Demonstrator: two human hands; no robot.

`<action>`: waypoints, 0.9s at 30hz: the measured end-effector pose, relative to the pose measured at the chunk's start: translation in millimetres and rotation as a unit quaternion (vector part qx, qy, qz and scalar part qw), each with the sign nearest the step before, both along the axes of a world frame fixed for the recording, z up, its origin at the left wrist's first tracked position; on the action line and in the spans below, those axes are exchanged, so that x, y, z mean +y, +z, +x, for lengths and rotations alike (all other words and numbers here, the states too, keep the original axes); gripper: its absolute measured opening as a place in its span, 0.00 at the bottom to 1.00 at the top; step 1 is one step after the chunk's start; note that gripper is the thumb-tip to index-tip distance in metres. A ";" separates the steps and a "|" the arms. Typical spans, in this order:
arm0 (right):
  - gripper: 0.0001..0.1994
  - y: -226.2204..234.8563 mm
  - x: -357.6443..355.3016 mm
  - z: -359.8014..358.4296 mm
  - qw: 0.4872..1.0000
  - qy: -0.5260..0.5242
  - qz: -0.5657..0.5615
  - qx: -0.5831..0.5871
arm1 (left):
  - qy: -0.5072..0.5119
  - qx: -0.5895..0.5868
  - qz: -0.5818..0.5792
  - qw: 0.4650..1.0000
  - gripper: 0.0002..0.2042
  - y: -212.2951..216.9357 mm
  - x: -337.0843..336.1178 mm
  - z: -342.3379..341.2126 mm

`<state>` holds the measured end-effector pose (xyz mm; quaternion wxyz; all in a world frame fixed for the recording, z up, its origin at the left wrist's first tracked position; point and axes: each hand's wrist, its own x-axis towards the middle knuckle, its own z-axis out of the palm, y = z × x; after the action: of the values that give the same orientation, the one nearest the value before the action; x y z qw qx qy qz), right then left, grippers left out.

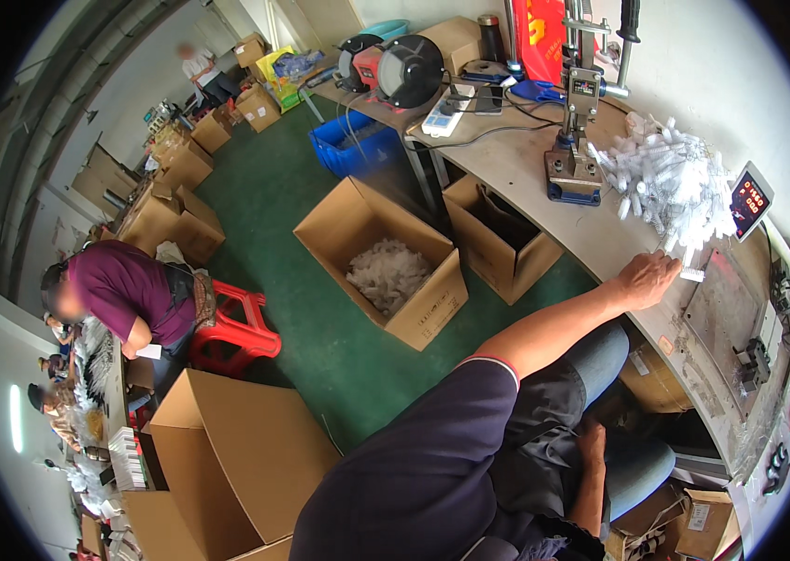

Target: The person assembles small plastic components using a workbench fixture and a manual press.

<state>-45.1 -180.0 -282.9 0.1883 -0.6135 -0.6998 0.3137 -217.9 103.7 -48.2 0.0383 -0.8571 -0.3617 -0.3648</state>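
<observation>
My left hand [649, 280] reaches out over the workbench, fingers closed at the near edge of a pile of clear ribbed plastic pieces [671, 178]. At its fingertips is one clear ribbed piece [691, 274], pinched as far as I can see. My right hand [591, 438] is low by my lap, against the dark apron [535, 458]. Its fingers are mostly hidden, so their state does not show. Behind the pile stands a small display with red digits [750, 201]. A lever hand press [574, 140] is bolted to the bench left of the pile.
Open cardboard boxes stand on the green floor; one [423, 299] holds similar plastic pieces. A bench grinder [404, 70] and power strip [447, 110] sit along the bench, a blue bin [348, 145] below. Left, a person in maroon [133, 290] sits near a red stool [236, 327].
</observation>
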 end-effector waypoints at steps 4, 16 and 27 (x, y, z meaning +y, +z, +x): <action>0.07 74.7 5.1 -32.8 0.985 -0.133 0.018 0.106 | -0.021 -0.024 0.009 0.999 0.08 4.6 -9.9 -10.7; 0.14 240.2 33.7 -34.3 0.869 -0.296 0.184 0.352 | -0.095 -0.371 -0.333 0.862 0.04 -20.8 -178.9 19.7; 0.12 210.2 24.6 -24.8 0.845 -0.274 0.115 0.445 | -0.105 -0.392 -0.542 0.736 0.08 -11.4 -225.2 13.3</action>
<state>-69.9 -155.4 -72.6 0.6265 -0.5494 -0.3752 0.4060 -204.6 -121.5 -59.6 -0.6162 -0.5466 -0.3886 -0.4129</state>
